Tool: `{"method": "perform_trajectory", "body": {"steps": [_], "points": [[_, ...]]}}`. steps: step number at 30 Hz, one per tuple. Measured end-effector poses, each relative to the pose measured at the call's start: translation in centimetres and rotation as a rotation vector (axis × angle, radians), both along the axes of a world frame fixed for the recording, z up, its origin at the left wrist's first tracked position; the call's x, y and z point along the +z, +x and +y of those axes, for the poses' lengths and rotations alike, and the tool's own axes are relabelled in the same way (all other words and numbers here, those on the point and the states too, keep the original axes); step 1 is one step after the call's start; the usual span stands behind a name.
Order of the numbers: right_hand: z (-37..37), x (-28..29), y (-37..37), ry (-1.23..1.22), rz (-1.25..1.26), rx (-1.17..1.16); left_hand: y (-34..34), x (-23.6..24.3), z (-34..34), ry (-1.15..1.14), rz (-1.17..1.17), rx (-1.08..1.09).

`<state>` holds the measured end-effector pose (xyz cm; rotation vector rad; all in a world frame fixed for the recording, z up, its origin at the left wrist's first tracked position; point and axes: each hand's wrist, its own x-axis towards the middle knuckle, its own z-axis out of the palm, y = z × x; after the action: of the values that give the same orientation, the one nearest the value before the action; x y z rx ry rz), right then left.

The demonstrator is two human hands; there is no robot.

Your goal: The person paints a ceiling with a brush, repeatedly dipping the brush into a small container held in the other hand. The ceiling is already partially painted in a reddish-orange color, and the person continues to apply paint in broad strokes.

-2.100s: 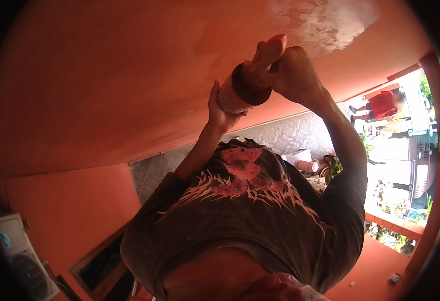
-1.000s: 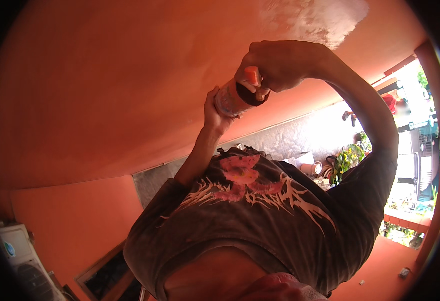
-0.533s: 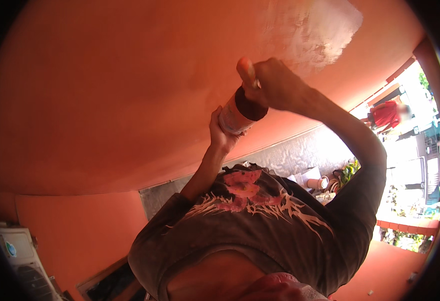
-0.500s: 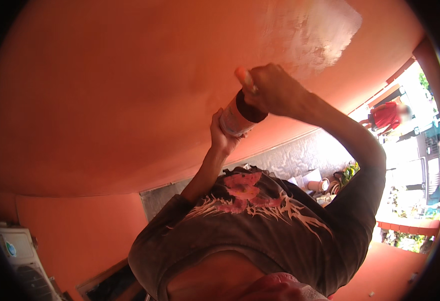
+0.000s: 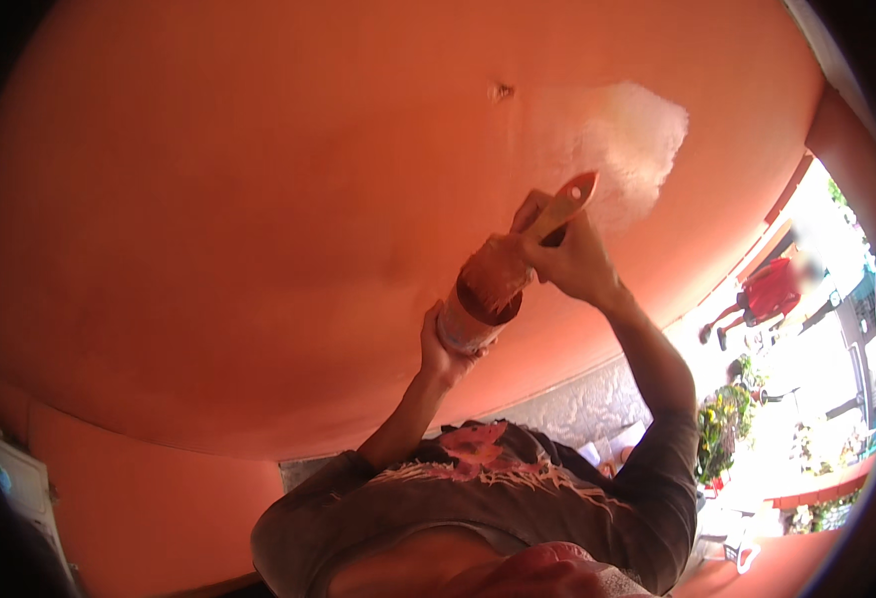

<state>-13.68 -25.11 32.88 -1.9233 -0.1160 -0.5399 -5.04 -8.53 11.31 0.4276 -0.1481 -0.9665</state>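
My left hand (image 5: 446, 349) is wrapped round a paint can (image 5: 468, 324), held tilted in front of my chest with its open mouth up and to the right. In my right hand (image 5: 575, 254) is a wide paintbrush (image 5: 560, 207), gripped by its wooden handle, which has a hole near the end. The bristles, coated in orange-brown paint, point down into the mouth of the can. Beyond both hands stands an orange wall (image 5: 308, 199), with a shiny, wet-looking patch (image 5: 637, 140) on it above my right hand.
A small dark mark (image 5: 502, 92) shows on the wall. At the right, a person in a red top (image 5: 772, 289) is out in bright light. Green plants (image 5: 725, 429) grow below that person. A white appliance (image 5: 29, 488) stands at the lower left.
My right hand has drawn the brush partly out of the can, so its bristles and handle now show. The view has shifted, and the person in red appears lower.
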Motion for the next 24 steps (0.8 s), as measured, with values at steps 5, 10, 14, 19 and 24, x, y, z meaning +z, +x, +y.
{"method": "perform_trajectory", "body": {"steps": [5, 10, 14, 19, 24], "points": [[-2.5, -1.9, 0.3, 0.140, -0.008, -0.014, 0.3, -0.4, 0.4, -0.015, -0.042, -0.009], [-4.6, -6.8, 0.9, 0.737, -0.116, 0.060, -0.7, 2.1, 0.8, -0.083, 0.003, -0.029], [-2.9, -8.4, 1.4, 1.188, -0.117, 0.082, -1.0, 3.2, 1.2, -0.115, 0.005, -0.009], [-3.1, -9.0, 1.6, 1.352, -0.191, 0.221, -1.0, 2.8, 1.0, -0.155, -0.017, -0.022], [-8.0, -5.8, 2.0, 1.254, -0.489, 0.363, -1.5, 2.7, 0.9, -0.213, -0.016, -0.009]]}}
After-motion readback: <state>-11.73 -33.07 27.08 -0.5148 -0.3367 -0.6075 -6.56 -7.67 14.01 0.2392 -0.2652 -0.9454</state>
